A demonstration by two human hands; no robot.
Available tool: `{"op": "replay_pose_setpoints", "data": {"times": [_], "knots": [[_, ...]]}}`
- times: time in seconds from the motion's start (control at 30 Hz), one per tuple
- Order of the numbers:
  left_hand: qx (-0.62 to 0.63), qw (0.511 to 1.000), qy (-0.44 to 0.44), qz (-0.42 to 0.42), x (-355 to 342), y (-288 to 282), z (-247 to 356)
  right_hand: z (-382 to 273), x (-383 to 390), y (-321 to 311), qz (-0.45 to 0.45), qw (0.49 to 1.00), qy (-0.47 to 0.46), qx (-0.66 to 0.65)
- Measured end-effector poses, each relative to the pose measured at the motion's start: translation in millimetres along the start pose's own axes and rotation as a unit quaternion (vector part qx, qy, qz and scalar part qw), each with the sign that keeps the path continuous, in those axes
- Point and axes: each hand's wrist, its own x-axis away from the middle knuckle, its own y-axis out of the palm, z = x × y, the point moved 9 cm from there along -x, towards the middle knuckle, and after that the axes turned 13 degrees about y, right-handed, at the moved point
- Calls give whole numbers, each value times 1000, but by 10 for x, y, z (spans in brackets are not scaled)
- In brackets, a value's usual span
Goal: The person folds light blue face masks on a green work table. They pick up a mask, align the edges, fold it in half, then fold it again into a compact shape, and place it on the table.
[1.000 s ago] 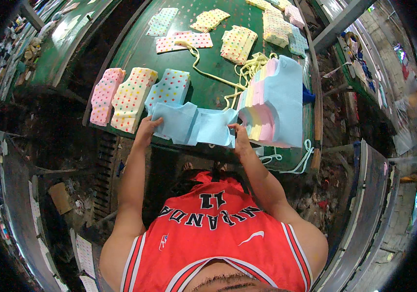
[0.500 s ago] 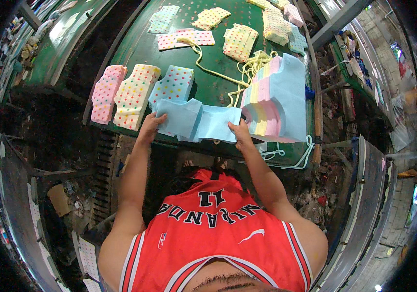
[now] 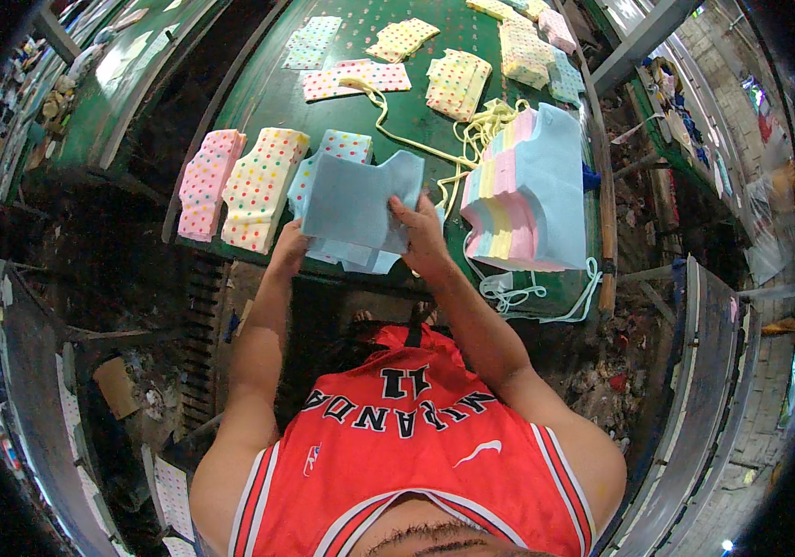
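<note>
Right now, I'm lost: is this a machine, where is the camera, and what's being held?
No machine here: you see a person's own bare hands. The view comes from a wide fisheye camera worn on their head, looking down, so straight edges bend. The left hand and right hand hold light blue fabric. On the green table lie a pink dotted stack, a cream dotted stack, a blue dotted stack partly hidden, yellow cord, and a multicoloured stack at the right.

Red sleeveless jersey (image 3: 374, 459) with black lettering (image 3: 405, 423) and white-edged striped armholes (image 3: 254, 497)
</note>
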Motion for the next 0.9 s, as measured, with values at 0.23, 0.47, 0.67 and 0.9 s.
{"op": "replay_pose_setpoints", "data": {"times": [0.23,0.47,0.67,0.9], "knots": [[90,993,-61,47,43,-38,22,912,-527,-620,164,932,86,311],[52,994,-64,68,175,55,273,1155,-545,-706,94,958,118,244],[-53,997,-50,-31,99,114,284,1035,-450,-651,71,934,153,316],[-42,997,-62,1,79,117,241,628,-60,-935,134,934,123,307]]}}
